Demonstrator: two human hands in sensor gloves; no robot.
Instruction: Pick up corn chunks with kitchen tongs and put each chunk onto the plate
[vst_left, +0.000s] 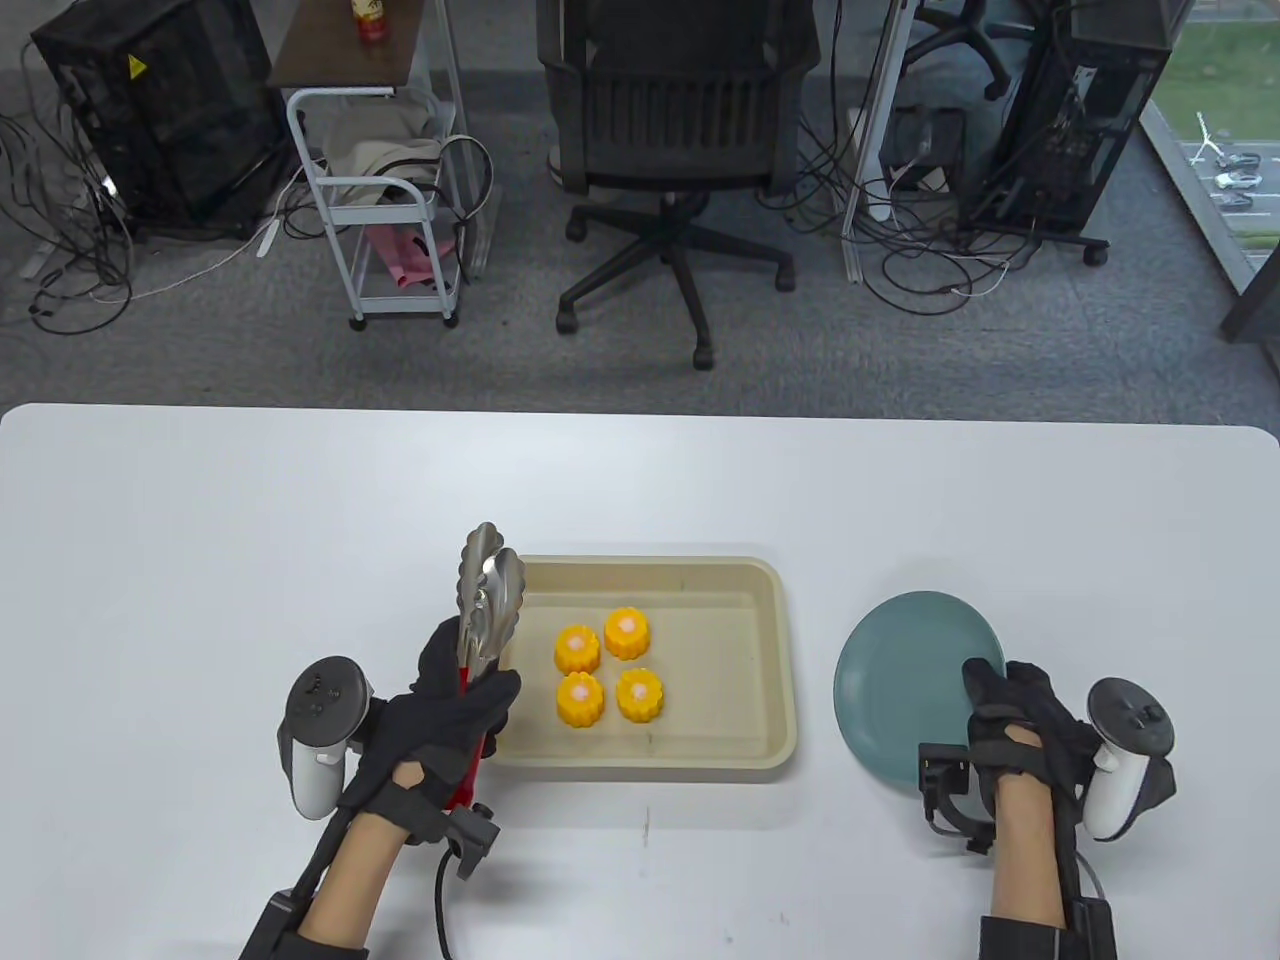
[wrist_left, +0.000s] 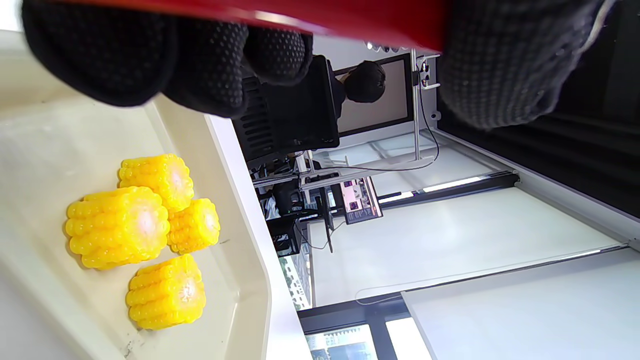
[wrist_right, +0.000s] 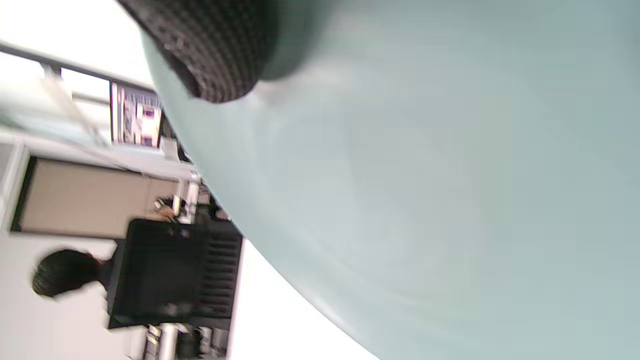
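Several yellow corn chunks (vst_left: 608, 668) (wrist_left: 145, 235) stand close together in a beige tray (vst_left: 760, 600). My left hand (vst_left: 450, 705) grips the red handle of steel tongs (vst_left: 488, 600); their scalloped tips are close together above the tray's left rim, left of the corn. The red handle (wrist_left: 300, 15) crosses the top of the left wrist view between my gloved fingers (wrist_left: 200, 65). A teal plate (vst_left: 900, 670) (wrist_right: 425, 200) lies empty to the right of the tray. My right hand (vst_left: 1015, 715) rests on the plate's near right rim, and a fingertip (wrist_right: 215, 50) touches its surface.
The white table's far edge (vst_left: 640, 415) runs across the middle of the table view. Behind it are an office chair (vst_left: 675, 160), a white trolley (vst_left: 385, 200) and computer towers with cables. A person sits at a desk in the background of both wrist views.
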